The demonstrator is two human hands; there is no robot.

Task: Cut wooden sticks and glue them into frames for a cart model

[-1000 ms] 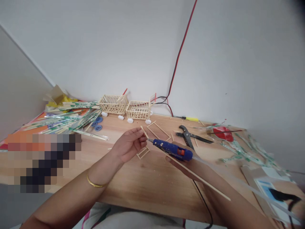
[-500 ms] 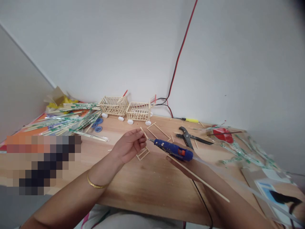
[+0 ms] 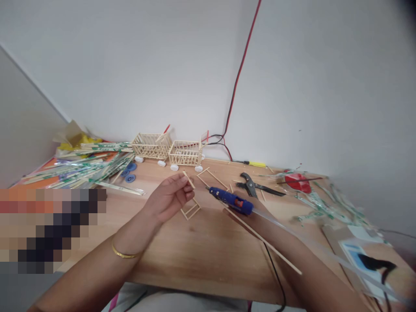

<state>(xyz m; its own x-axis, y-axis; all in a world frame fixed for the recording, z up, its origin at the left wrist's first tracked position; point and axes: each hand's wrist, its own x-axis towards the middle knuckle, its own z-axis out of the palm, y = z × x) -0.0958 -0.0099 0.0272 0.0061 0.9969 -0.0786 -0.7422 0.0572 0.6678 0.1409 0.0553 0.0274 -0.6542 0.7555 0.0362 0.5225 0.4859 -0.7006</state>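
Note:
Between the thumb and fingers of my left hand (image 3: 173, 193) is a short wooden stick (image 3: 189, 179), held tilted above the table. My right hand (image 3: 251, 216) is wrapped round a blue hot glue gun (image 3: 231, 200), its nozzle pointing left, a small gap from the short stick. A clear glue stick (image 3: 276, 223) trails from the gun's back. A long thin stick (image 3: 266, 242) slants beneath the gun, apparently also in my right hand. Below my left fingers lies a small ladder-like stick frame (image 3: 191, 212); behind it is a larger open frame (image 3: 212, 177).
Two stick-built carts (image 3: 185, 154) with white wheels stand by the wall. Wrapped chopsticks (image 3: 107, 160) and blue discs (image 3: 130, 178) lie left. Pliers (image 3: 250, 184), a yellow-handled tool (image 3: 256, 164), a red piece (image 3: 297, 183) and torn wrappers (image 3: 312, 212) lie right. The gun's black cord (image 3: 276, 273) hangs over the front edge.
The glue gun's nozzle has drawn away from the short stick, leaving a gap. My left hand has tilted the stick a little. The whole view has shifted slightly.

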